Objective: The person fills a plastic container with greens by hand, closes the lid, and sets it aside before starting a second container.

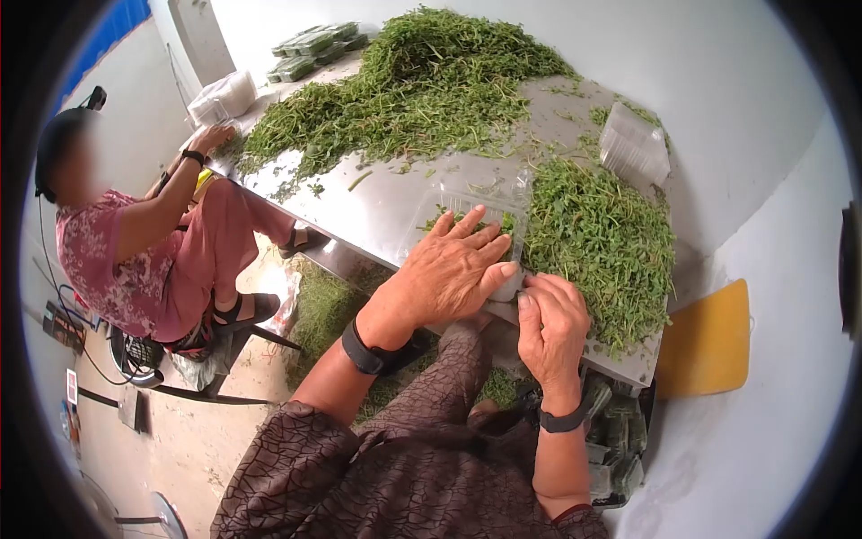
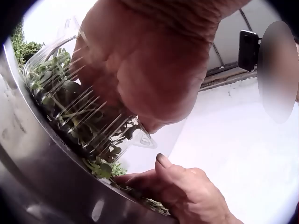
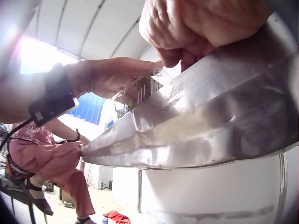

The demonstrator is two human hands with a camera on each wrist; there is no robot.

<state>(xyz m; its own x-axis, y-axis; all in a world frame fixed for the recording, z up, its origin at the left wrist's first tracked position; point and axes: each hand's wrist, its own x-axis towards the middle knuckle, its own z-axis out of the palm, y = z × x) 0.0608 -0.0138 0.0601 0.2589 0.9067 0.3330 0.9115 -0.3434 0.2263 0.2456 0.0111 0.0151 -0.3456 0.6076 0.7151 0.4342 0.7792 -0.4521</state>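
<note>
A clear plastic box (image 1: pixel 417 216) with leafy green stems inside sits near the front edge of the metal table. My left hand (image 1: pixel 458 265) lies over it, palm down and fingers spread, pressing on the greens. From low down, the left wrist view shows leaves (image 2: pixel 74 91) behind the ribbed wall of the box, under the palm. Beside the near right corner of the box is my right hand (image 1: pixel 555 328), at the table edge. Its thumb (image 2: pixel 180 175) stands apart from the fingers, which reach along the tabletop by some loose leaves.
A heap of greens (image 1: pixel 606 251) lies right of the box, a larger pile (image 1: pixel 431 90) behind. Stacked clear trays (image 1: pixel 633 144) stand at the back right; filled packs (image 1: pixel 314 45) at the far left. Another person (image 1: pixel 144 242) sits at the left. A yellow board (image 1: pixel 709 341) leans right.
</note>
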